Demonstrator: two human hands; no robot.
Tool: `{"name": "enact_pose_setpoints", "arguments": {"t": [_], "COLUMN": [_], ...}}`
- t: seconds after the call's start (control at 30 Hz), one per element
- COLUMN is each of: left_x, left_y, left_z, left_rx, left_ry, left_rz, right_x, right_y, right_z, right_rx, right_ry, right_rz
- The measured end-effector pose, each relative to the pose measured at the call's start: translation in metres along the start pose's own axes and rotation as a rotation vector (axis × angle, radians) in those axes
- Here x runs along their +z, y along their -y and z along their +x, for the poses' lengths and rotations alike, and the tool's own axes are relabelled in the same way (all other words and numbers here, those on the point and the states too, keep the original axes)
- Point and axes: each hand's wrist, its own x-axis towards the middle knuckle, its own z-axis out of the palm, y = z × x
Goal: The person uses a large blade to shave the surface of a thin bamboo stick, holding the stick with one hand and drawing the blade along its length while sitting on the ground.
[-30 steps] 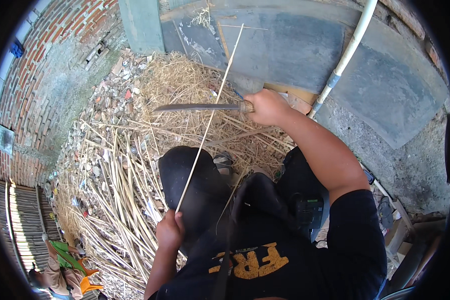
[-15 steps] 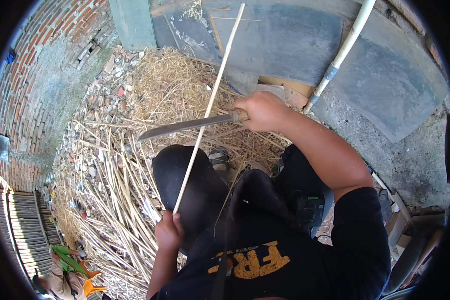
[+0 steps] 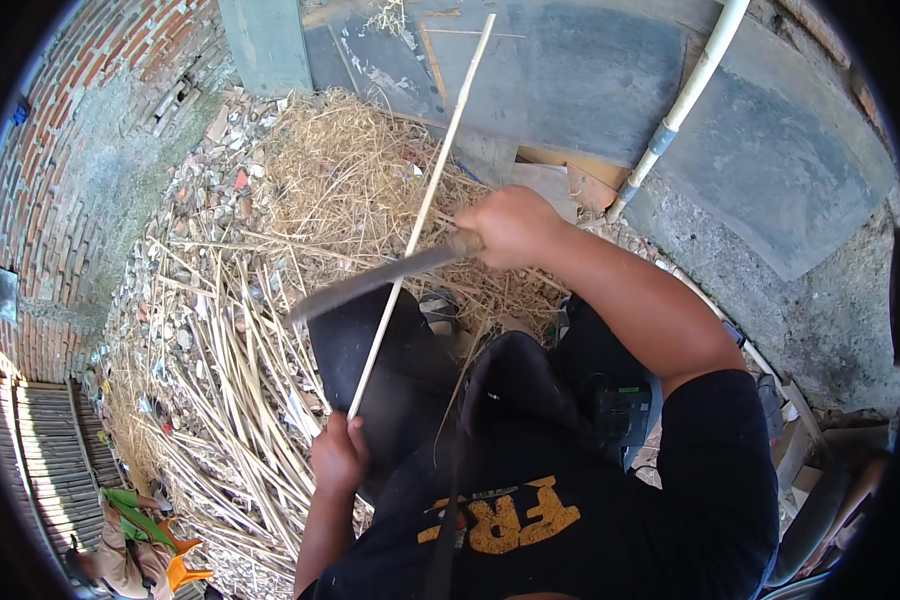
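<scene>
My left hand (image 3: 339, 455) is closed round the lower end of a long pale stick (image 3: 438, 182), which slants up and away from me toward the grey boards. In my right hand (image 3: 515, 228) is the wooden handle of a machete (image 3: 375, 283). Its long dark blade points left and lies across the stick, over my left knee. The blade looks slightly smeared by motion. Whether its edge cuts into the stick or only rests against it, I cannot tell.
Many pale sticks (image 3: 232, 385) lie in a heap on the rubble at my left. A mound of straw-like shavings (image 3: 345, 175) sits ahead. A white pole (image 3: 685, 100) leans against the grey boards (image 3: 590, 80). A brick wall (image 3: 65, 200) and another person (image 3: 120, 565) are at the left.
The machete has slid along the stick toward me, its tip dipping lower. My right hand has shifted slightly left, and the stick's far end sits a little lower.
</scene>
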Motion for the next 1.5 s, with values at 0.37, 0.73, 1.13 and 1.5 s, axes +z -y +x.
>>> {"name": "enact_pose_setpoints", "arguments": {"t": [0.37,0.73,1.13,1.5], "left_x": [0.002,0.004,0.009,0.003], "left_y": [-0.005,-0.003,0.000,-0.003], "left_z": [0.000,-0.001,0.001,0.001], "left_rx": [-0.016,-0.027,0.026,0.008], "left_ry": [-0.032,-0.042,-0.078,-0.063], "left_rz": [0.021,0.000,0.032,0.006], "right_x": [-0.012,-0.004,-0.005,-0.007], "right_y": [-0.005,-0.011,-0.019,-0.007], "right_z": [0.002,0.002,0.004,-0.001], "right_rx": [0.111,0.069,0.014,-0.112], "right_ry": [-0.015,-0.079,-0.085,-0.176], "right_rz": [-0.044,-0.024,-0.036,-0.109]}}
